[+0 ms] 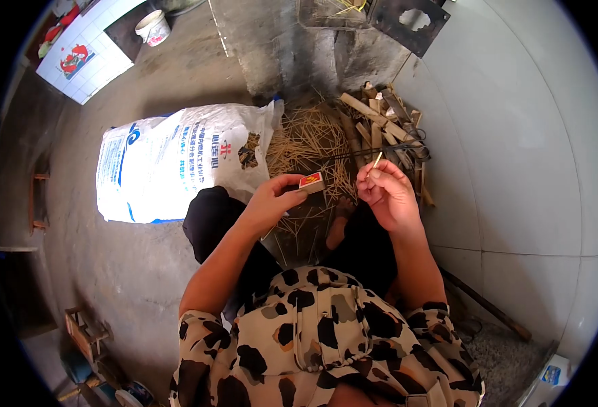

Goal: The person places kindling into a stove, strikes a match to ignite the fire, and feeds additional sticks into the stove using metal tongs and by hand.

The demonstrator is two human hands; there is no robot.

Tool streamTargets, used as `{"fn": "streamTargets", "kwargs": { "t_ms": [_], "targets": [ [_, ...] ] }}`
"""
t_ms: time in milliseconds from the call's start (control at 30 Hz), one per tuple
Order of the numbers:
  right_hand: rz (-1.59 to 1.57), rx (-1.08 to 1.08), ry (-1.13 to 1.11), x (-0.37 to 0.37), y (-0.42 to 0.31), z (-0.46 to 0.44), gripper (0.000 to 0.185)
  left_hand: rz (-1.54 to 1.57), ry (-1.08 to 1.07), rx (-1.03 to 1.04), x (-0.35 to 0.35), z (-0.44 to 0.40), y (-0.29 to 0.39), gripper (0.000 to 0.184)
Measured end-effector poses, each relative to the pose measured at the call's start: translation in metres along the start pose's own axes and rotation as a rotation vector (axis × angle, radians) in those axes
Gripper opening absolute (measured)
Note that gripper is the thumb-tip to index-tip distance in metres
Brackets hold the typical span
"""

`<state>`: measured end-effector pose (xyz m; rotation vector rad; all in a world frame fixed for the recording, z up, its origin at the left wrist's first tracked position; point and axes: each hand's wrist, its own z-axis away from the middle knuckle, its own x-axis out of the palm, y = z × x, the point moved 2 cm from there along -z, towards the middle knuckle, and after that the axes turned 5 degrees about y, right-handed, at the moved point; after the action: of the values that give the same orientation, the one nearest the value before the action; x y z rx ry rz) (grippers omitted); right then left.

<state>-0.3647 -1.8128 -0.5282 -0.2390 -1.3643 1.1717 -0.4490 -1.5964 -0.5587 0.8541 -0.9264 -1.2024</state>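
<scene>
Grey floor (143, 271), pale wall (509, 136): left hand (272, 205) holds a matchbox (311, 182), right hand (390, 193) pinches a matchstick (378, 160).

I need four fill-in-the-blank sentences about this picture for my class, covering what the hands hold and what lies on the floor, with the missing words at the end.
1. Of the small box and the thin stick, the right hand holds the ____.
2. The top of the box in the left hand is mostly ____.
3. In the picture, the printed sack lies ____ of the loose straw.
4. The firewood lies toward the picture's ____ side from the sack.

Missing words: stick; red; left; right.
</scene>
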Motion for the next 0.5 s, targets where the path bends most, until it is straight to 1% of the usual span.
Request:
{"fn": "streamTargets", "kwargs": {
  "t_ms": [33,133,233,333,500],
  "targets": [
    [-0.041,0.005,-0.017,-0.003,-0.002,-0.001,0.016,-0.017,-0.005,-0.005,-0.001,0.001,-0.001,0.039],
    [-0.067,-0.042,-0.054,0.0,-0.005,-0.001,0.026,0.016,-0.037,0.016,-0.002,0.001,-0.006,0.041],
    [-0.069,-0.083,-0.054,0.0,-0.004,0.001,0.034,0.044,-0.055,-0.008,-0.003,0.0,-0.013,0.041],
    [-0.026,-0.085,-0.012,-0.002,-0.001,0.001,0.036,0.053,-0.065,0.009,-0.004,0.001,-0.015,0.041],
    [-0.048,-0.066,-0.024,0.001,-0.001,-0.001,0.029,0.089,-0.082,-0.009,-0.004,0.004,-0.01,0.041]
  ]
}}
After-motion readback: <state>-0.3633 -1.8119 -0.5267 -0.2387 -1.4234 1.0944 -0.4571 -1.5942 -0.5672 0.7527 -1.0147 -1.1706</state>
